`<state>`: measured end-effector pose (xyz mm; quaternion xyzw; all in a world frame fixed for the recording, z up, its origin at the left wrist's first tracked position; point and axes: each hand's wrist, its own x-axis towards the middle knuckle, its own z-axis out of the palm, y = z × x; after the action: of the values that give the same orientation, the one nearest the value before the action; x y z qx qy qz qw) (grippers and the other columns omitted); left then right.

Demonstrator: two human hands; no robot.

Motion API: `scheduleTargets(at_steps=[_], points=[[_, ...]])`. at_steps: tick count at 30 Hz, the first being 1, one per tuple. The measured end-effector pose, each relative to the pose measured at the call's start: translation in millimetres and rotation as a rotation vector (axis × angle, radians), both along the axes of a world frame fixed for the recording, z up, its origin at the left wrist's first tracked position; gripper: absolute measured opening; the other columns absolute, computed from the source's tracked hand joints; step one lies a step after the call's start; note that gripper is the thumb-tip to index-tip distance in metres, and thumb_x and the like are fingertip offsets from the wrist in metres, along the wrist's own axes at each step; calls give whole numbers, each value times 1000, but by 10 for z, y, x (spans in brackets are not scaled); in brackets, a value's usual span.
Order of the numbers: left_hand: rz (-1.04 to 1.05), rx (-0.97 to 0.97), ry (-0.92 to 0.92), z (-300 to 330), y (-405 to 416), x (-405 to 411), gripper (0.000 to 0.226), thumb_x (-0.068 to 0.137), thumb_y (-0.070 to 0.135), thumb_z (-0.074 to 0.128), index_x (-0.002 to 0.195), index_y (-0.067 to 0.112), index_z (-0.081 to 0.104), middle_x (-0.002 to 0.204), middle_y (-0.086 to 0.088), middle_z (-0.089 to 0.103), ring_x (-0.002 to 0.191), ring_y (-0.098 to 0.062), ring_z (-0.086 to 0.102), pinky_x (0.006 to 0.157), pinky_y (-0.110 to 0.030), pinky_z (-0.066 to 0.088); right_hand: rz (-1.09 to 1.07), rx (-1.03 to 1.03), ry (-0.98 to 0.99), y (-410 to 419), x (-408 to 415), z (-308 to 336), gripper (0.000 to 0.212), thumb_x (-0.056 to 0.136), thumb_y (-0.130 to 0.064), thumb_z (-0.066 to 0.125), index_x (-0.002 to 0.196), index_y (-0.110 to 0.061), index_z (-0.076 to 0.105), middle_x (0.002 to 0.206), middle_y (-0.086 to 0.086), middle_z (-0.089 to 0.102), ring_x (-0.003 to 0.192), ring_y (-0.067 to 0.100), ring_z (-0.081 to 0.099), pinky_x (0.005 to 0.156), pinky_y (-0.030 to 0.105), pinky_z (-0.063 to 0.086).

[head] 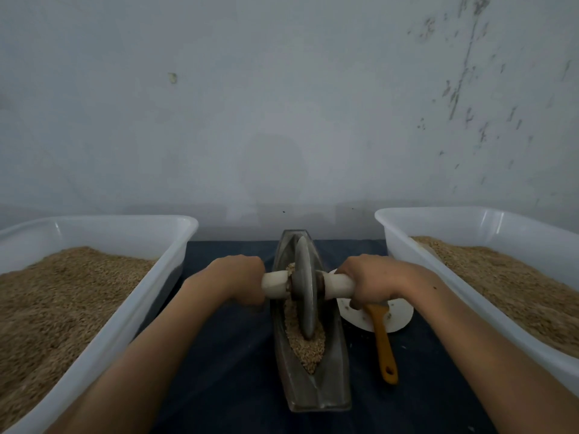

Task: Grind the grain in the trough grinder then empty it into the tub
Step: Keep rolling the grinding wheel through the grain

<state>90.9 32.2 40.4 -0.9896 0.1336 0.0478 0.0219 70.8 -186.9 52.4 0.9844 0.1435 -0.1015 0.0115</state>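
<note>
Between two white plastic tubs (103, 311), both hands, left (239, 281) and right (371, 281), grip the white axle handles (340, 285) of the grey disc wheel (305, 289); fingertips hidden underneath, wheel's lower edge buried in grain (305, 349).

Trough grinder (313, 386) between left tub (103, 333) and right tub (404, 242); brush (384, 343) just right of it.
</note>
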Motion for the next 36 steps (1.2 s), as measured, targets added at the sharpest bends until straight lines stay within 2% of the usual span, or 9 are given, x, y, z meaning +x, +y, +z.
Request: scheduleTargets(at_steps=[2,5,8,11,18,23,28,32,36], points=[[-1,-3,-19,-8,-1,4,45,76,34,72,114,15,57,72,8,45,74,-14,49,68,-28,40,-2,3,-15,0,3,-11,39,82,-19,71,119,-21,60,104,0,65,89,15,60,69,26,43],[-17,2,-207,-67,7,16,36,77,35,67,108,19,59,80,6,55,74,-15,51,66,-30,39,3,-7,-146,-4,23,-62,30,83,-21,67,112,-26,61,92,-4,61,81,13,56,59,24,37],[-32,-42,-382,-156,26,50,23,81,35,61,100,22,58,94,2,62,81,-17,56,66,-30,37,19,23,-408,6,64,-181,16,87,-21,60,100,-30,57,94,-4,64,79,14,55,63,27,35],[-27,-80,-457,-204,39,54,14,83,34,58,93,25,54,91,3,63,74,-15,50,64,-30,35,37,44,-573,21,95,-271,11,90,-23,56,92,-31,48,92,-5,63,77,14,53,66,28,32],[-46,13,-260,-101,26,51,32,79,35,65,108,21,60,89,4,59,76,-14,52,66,-29,38,44,-4,-246,-38,69,-128,25,83,-21,65,106,-28,60,90,-6,60,80,14,56,61,27,38],[-32,-13,-46,-26,33,17,43,76,35,71,114,17,59,81,5,51,74,-14,50,67,-28,39,24,13,-38,-46,59,-36,39,80,-23,72,117,-25,59,105,-2,64,91,15,59,71,28,45],[-21,-12,-267,-104,39,50,32,78,37,66,107,24,60,86,5,60,75,-14,51,65,-29,37,29,2,-274,-26,86,-141,21,84,-22,64,104,-28,60,97,-3,65,80,14,55,64,27,38],[-25,-65,-458,-171,28,56,19,81,35,61,98,26,56,92,4,63,75,-14,51,64,-30,35,26,23,-478,-20,104,-228,13,89,-23,57,89,-31,47,95,-4,64,78,14,54,65,29,36],[-27,-3,-334,-125,31,51,29,81,35,63,107,25,59,93,4,62,77,-13,52,66,-29,37,69,29,-378,-60,103,-196,13,86,-25,61,92,-32,51,91,-6,61,76,12,51,60,26,33]])
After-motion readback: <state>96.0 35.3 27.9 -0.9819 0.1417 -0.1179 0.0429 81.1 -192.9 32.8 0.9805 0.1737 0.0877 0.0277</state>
